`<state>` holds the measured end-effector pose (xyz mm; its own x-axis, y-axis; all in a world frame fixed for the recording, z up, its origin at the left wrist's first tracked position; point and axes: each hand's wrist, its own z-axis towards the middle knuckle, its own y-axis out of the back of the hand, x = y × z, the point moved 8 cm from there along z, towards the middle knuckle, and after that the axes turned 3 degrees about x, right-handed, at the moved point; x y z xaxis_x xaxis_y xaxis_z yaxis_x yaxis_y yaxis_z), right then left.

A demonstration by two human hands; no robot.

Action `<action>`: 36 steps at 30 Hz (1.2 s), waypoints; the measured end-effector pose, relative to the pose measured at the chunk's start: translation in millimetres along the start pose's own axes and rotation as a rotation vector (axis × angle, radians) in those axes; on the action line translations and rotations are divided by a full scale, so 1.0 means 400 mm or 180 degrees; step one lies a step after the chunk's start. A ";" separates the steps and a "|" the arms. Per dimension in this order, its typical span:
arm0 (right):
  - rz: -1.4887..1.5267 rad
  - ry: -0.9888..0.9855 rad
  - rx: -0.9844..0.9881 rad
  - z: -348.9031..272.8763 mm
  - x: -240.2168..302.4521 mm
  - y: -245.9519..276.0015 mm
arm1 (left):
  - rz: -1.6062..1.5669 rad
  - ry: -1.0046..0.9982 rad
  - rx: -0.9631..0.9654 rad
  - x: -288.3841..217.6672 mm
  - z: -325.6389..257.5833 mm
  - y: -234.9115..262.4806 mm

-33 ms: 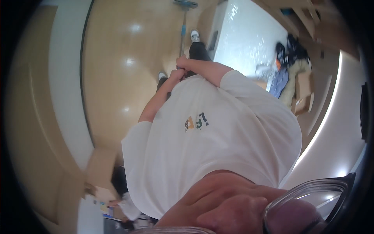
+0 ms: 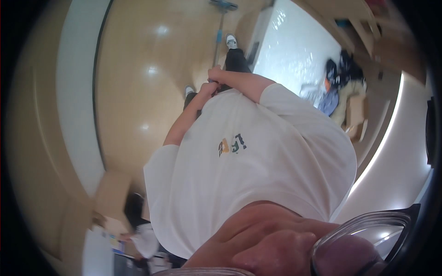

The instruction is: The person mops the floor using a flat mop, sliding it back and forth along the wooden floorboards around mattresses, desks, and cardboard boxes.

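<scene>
Right hand (image 2: 215,72) grips the mop (image 2: 219,37) extending forward.

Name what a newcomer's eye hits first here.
Probably the white T-shirt, filling the middle of the view. Next, the left hand and right hand, close together on the pole of a mop that runs up toward the top edge. At upper right, a glossy pale surface catches light, beside a jumbled pile.
</scene>
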<state>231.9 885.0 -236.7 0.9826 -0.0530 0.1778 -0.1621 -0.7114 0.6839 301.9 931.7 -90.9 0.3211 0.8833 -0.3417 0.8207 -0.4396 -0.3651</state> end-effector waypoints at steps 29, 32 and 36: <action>-0.0853 0.2328 0.0583 0.516 -0.359 -0.215 | -0.2051 -0.0843 -0.1437 0.310 0.304 -0.229; 0.1201 0.1216 0.1738 0.124 -0.271 -0.485 | -0.1125 0.0020 -0.2501 0.584 0.000 -0.436; 0.1838 0.0307 0.2421 -0.303 -0.247 -0.627 | -0.1746 0.0663 -0.3059 0.749 -0.234 -0.765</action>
<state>164.4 1153.7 -340.2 0.7523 -0.5040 0.4243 -0.4836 -0.8598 -0.1638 191.3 1346.2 -0.7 -0.1963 0.9681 -0.1559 0.8699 0.2453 0.4279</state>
